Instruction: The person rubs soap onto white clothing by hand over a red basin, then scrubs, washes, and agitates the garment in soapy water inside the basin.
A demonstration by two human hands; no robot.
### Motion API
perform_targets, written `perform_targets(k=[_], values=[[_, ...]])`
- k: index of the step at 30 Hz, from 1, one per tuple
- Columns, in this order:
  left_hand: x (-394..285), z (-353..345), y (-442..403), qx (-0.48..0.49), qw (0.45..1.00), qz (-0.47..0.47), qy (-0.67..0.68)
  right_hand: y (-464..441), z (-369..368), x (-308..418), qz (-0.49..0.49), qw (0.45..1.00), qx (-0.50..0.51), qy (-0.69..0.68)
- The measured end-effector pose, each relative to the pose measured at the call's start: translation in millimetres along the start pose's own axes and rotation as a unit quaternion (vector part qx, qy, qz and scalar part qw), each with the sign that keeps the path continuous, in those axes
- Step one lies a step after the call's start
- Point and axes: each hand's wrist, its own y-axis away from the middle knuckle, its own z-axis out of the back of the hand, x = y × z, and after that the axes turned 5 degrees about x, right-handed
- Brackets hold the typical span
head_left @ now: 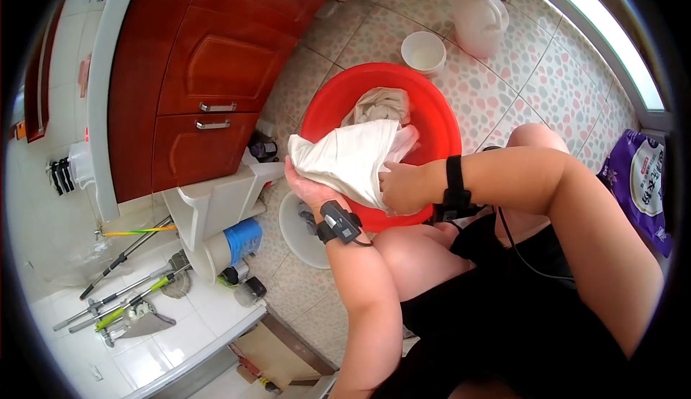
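Observation:
A white cloth (349, 156) is stretched between my two hands over a red basin (448, 122). My left hand (308, 185) supports the cloth's left end, palm turned up, with its fingers mostly hidden by the fabric. On the opposite side, my right hand (404, 187) is closed on the cloth's lower right edge, knuckles up. Behind it, a greyish-beige bundle of fabric (381, 104) lies in the basin. Whether the two fabrics are one piece I cannot tell. Below my left hand stands a white basin (294, 237) with dark grey fabric (307, 220) inside.
Beyond the red basin are a small white bucket (423, 52) and a pale plastic jug (481, 21) on the tiled floor. Red-brown cabinets (209, 75) stand at left. A purple bag (637, 187) is at far right. Mops and brooms (133, 295) are at lower left.

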Motion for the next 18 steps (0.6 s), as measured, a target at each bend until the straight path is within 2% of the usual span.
perform_targets(k=[10, 13, 15, 16, 17, 18], values=[[0.5, -6.7, 2.0, 0.002, 1.0, -0.017, -0.024, -1.9, -8.0, -2.9, -0.015, 1.0, -0.015, 0.007], [-0.9, -15.3, 6.7, -0.003, 1.0, 0.004, 0.004, -3.8, -9.7, -1.8, -0.009, 0.999, -0.046, -0.008], [-0.9, -16.5, 7.7, 0.005, 1.0, -0.002, 0.003, -11.3, -2.5, 5.3, -0.119, 0.982, -0.048, -0.14], [-0.7, -17.1, 8.1, 0.012, 1.0, -0.008, 0.002, -11.4, 4.2, 5.0, -0.119, 0.982, -0.047, -0.139], [-0.2, -18.1, 7.7, 0.012, 1.0, -0.008, 0.004, -9.8, 11.5, 1.8, -0.118, 0.886, -0.074, -0.441], [-0.1, -20.2, 7.0, -0.002, 1.0, -0.017, -0.006, -7.9, 18.0, -1.2, -0.104, 0.701, -0.093, -0.699]])
